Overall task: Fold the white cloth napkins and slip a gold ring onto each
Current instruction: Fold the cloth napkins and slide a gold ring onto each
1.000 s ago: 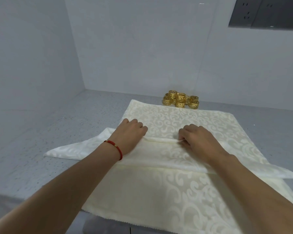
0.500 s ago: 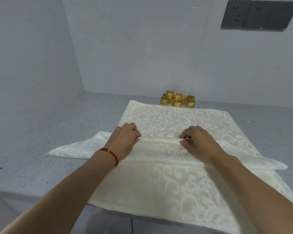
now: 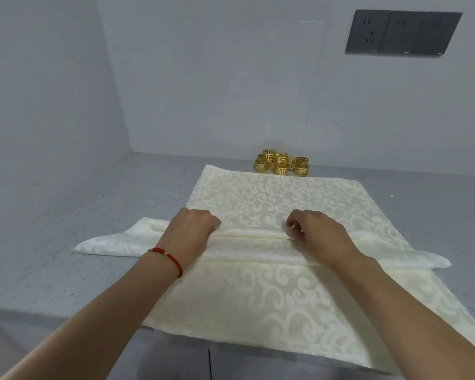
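A white patterned napkin, folded into a long band (image 3: 255,246), lies crosswise on top of a flat stack of white napkins (image 3: 272,305). Its pointed ends stick out to the left and right. My left hand (image 3: 192,231) pinches the band's upper fold at its left part, fingers curled over the edge. My right hand (image 3: 316,234) pinches the same fold further right. A small heap of gold rings (image 3: 283,165) sits just behind the stack's far edge, untouched.
The grey speckled table (image 3: 66,270) has a white wall close on the left and one behind the rings. A dark socket panel (image 3: 401,32) hangs on the back wall at the upper right. The stack overhangs the table's front edge.
Both hands have slid slightly apart along the fold, and the pleat between them now lies flatter and tighter. The rings have not moved.
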{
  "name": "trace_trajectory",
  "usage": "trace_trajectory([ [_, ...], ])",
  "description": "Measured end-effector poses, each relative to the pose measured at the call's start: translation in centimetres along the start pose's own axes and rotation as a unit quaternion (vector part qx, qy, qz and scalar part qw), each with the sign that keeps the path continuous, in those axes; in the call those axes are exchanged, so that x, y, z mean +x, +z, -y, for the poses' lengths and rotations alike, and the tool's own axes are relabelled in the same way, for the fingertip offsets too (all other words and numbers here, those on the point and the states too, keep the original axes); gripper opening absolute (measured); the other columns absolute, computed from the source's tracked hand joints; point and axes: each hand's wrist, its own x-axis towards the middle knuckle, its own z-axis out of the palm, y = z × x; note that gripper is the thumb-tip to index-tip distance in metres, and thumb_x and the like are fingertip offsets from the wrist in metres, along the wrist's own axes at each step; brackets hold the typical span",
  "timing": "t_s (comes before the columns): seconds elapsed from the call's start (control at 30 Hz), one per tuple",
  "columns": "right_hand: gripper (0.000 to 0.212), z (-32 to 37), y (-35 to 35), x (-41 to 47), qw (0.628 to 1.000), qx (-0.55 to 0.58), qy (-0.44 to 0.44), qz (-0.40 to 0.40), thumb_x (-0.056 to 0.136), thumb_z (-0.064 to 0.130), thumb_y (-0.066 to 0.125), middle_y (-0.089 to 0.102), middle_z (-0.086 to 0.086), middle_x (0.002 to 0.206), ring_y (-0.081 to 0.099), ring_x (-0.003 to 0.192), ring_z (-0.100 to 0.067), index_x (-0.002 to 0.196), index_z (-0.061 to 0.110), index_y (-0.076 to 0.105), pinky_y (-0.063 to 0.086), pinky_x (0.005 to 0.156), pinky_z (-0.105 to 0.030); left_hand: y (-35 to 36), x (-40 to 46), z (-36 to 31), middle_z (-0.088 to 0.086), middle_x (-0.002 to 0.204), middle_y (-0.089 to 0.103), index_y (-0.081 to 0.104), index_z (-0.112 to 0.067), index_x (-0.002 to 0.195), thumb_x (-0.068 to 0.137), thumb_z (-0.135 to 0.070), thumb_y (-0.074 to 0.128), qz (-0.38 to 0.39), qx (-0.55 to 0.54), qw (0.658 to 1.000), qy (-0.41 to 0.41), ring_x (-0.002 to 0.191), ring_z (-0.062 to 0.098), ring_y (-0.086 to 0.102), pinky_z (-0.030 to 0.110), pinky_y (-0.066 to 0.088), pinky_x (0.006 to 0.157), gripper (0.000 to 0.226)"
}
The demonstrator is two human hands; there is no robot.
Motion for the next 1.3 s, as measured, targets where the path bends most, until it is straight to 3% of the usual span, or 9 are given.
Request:
trace_trajectory([
  [0.07, 0.016, -0.1, 0.7, -0.1, 1.000, -0.017, -0.006, 0.004, 0.100, 0.026, 0.056, 0.065, 0.007, 0.100, 0.056, 0.096, -0.019, 0.109, 0.027, 0.069, 0.048, 0.075, -0.035, 0.7, -0.4, 0.1, -0.005, 0.062, 0.041, 0.047, -0.016, 0.062, 0.080, 0.003, 0.061, -0.030, -0.039, 0.998, -0.023, 0.052, 0.021, 0.042, 0.032, 0.032, 0.047, 0.030],
  [0.17, 0.017, 0.0, 0.8, -0.4, 0.998, -0.049, -0.036, -0.024, 0.100, 0.027, 0.056, 0.067, 0.006, 0.098, 0.056, 0.096, -0.020, 0.105, 0.026, 0.072, 0.046, 0.078, -0.036, 1.0, -0.9, -0.4, -0.007, 0.089, 0.060, 0.069, -0.021, 0.086, 0.092, -0.006, 0.058, -0.042, -0.054, 0.997, -0.029, 0.076, 0.019, 0.056, 0.036, 0.039, 0.069, 0.020],
  [0.33, 0.013, 0.6, 0.4, -1.1, 0.980, -0.163, -0.087, -0.067, 0.093, 0.022, 0.066, 0.058, 0.007, 0.075, 0.058, 0.071, -0.019, 0.083, 0.022, 0.059, 0.042, 0.081, -0.037, 0.2, -1.5, -0.9, -0.012, 0.080, 0.060, 0.066, -0.028, 0.088, 0.082, -0.007, 0.069, -0.056, -0.001, 0.998, -0.019, 0.085, 0.016, 0.053, 0.041, 0.035, 0.083, 0.023],
  [0.47, 0.024, 1.1, -0.2, -2.2, 0.974, -0.184, -0.119, -0.059, 0.076, 0.010, 0.079, 0.053, 0.005, 0.067, 0.053, 0.060, -0.020, 0.076, 0.021, 0.057, 0.041, 0.061, -0.034, -0.4, -1.9, -1.0, -0.012, 0.076, 0.050, 0.057, -0.028, 0.079, 0.072, 0.006, 0.065, -0.023, 0.022, 0.999, 0.019, 0.070, 0.013, 0.044, 0.034, 0.032, 0.078, 0.036],
  [0.6, 0.008, 1.0, -1.2, -2.9, 0.985, -0.138, -0.107, -0.002, 0.096, 0.019, 0.060, 0.060, 0.008, 0.088, 0.059, 0.080, -0.017, 0.098, 0.026, 0.062, 0.046, 0.068, -0.033, -1.1, -2.3, -1.3, -0.011, 0.090, 0.058, 0.063, -0.029, 0.094, 0.092, -0.005, 0.051, 0.022, 0.017, 1.000, -0.007, 0.083, 0.012, 0.056, 0.031, 0.021, 0.079, 0.028],
  [0.77, 0.015, 1.1, -1.2, -1.9, 0.994, -0.081, -0.076, 0.020, 0.104, 0.026, 0.051, 0.060, 0.006, 0.103, 0.062, 0.094, -0.020, 0.108, 0.027, 0.065, 0.045, 0.068, -0.032, -1.5, -1.9, -1.9, -0.010, 0.095, 0.059, 0.065, -0.029, 0.121, 0.100, -0.025, 0.051, 0.029, -0.061, 0.996, -0.054, 0.093, 0.015, 0.061, 0.031, 0.039, 0.080, 0.025],
  [0.9, 0.017, 1.0, -0.8, -2.4, 0.991, -0.099, -0.093, -0.009, 0.101, 0.026, 0.056, 0.063, 0.006, 0.096, 0.058, 0.090, -0.019, 0.099, 0.026, 0.073, 0.042, 0.070, -0.033, -1.6, -2.6, -2.0, -0.009, 0.106, 0.056, 0.070, -0.028, 0.110, 0.098, -0.026, 0.055, 0.033, -0.080, 0.994, -0.073, 0.085, 0.012, 0.055, 0.033, 0.039, 0.082, 0.019],
  [1.1, 0.007, 1.4, -1.1, -4.6, 0.987, -0.106, -0.111, -0.047, 0.097, 0.024, 0.062, 0.058, 0.010, 0.078, 0.058, 0.072, -0.015, 0.092, 0.030, 0.061, 0.047, 0.075, -0.036, -1.9, -3.9, -2.7, -0.015, 0.101, 0.061, 0.068, -0.031, 0.093, 0.090, -0.022, 0.062, -0.009, -0.066, 0.995, -0.073, 0.092, 0.012, 0.052, 0.033, 0.026, 0.080, 0.012],
  [1.3, 0.012, 1.2, -1.6, -7.2, 0.978, -0.142, -0.143, -0.057, 0.093, 0.021, 0.063, 0.063, 0.010, 0.089, 0.060, 0.078, -0.018, 0.102, 0.029, 0.065, 0.046, 0.081, -0.036, -2.3, -6.1, -3.8, -0.015, 0.096, 0.060, 0.065, -0.027, 0.091, 0.092, -0.029, 0.035, 0.011, -0.097, 0.992, -0.083, 0.088, 0.008, 0.055, 0.035, 0.038, 0.087, 0.030],
])
